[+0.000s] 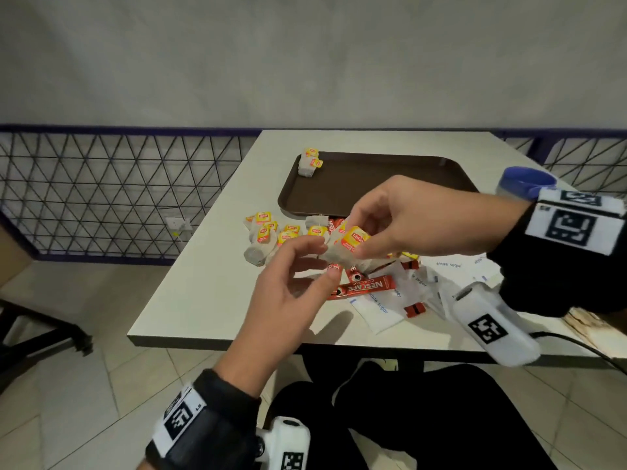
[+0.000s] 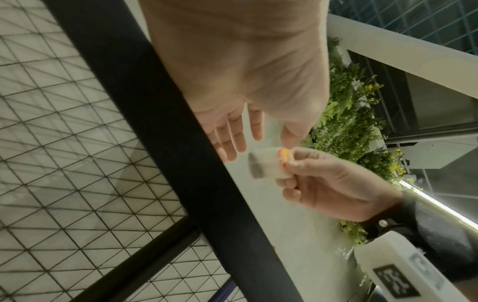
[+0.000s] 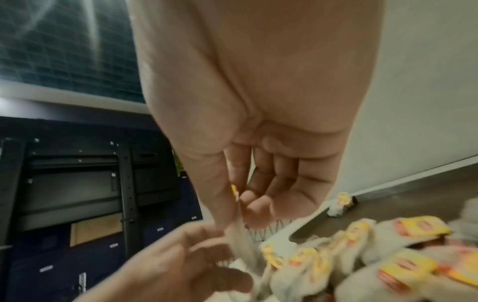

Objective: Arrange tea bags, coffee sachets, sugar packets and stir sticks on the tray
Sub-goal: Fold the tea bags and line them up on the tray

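Note:
My right hand (image 1: 354, 239) pinches a tea bag (image 1: 336, 253) with a yellow tag, held in the air above the table's heap. The left hand (image 1: 325, 261) is raised just beside it with relaxed fingers, fingertips at the bag's free end. In the left wrist view the left fingers (image 2: 232, 141) are straight and the tea bag (image 2: 264, 165) sits in the right hand (image 2: 289, 163). The brown tray (image 1: 390, 184) lies behind, with two tea bags (image 1: 308, 162) in its far left corner. Loose tea bags (image 1: 271, 239), red coffee sachets (image 1: 364, 288) and white sugar packets (image 1: 380, 308) lie on the table.
A blue cup (image 1: 527, 181) stands right of the tray, behind my right wrist. The white table (image 1: 203, 300) ends close in front of me and at the left, where a black mesh railing (image 1: 101, 191) runs. A cable (image 1: 583, 347) trails off the right edge.

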The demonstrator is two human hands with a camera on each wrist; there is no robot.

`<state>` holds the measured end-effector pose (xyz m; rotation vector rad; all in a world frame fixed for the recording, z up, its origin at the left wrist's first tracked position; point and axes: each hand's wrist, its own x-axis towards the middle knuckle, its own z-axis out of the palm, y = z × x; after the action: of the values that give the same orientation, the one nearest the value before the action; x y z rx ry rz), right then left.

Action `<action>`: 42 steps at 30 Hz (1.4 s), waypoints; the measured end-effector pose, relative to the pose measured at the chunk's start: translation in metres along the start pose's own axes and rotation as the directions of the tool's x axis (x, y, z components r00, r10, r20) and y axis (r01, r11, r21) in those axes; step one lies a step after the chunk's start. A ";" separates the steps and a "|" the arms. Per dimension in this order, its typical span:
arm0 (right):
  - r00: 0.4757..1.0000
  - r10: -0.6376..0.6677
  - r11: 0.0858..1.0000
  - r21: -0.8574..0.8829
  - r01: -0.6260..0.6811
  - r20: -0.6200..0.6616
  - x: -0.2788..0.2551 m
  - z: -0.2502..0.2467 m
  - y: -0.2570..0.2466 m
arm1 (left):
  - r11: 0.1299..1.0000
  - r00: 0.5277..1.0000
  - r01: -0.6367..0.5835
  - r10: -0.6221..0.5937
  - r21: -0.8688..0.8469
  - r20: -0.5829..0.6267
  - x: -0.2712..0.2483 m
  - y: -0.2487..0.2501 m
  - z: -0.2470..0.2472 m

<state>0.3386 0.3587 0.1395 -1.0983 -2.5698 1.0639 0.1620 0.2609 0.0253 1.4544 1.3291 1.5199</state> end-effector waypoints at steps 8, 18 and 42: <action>0.996 0.002 0.983 0.181 -0.018 0.090 0.024 0.017 -0.006 | 0.973 0.988 0.148 -0.153 -0.175 -0.015 0.003 -0.002 -0.012; 0.861 0.480 0.877 0.056 -0.477 -0.167 0.053 0.010 0.025 | 0.904 0.947 0.274 -0.314 -0.328 -0.073 0.008 -0.007 -0.017; 0.991 0.042 0.995 -0.088 -0.054 -0.126 0.002 -0.007 -0.036 | 0.943 0.955 0.255 -0.280 -0.214 -0.100 0.013 -0.016 -0.020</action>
<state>0.3193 0.3465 0.1687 -1.2132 -2.5283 0.8660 0.1368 0.2734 0.0167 1.0200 1.3448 1.5350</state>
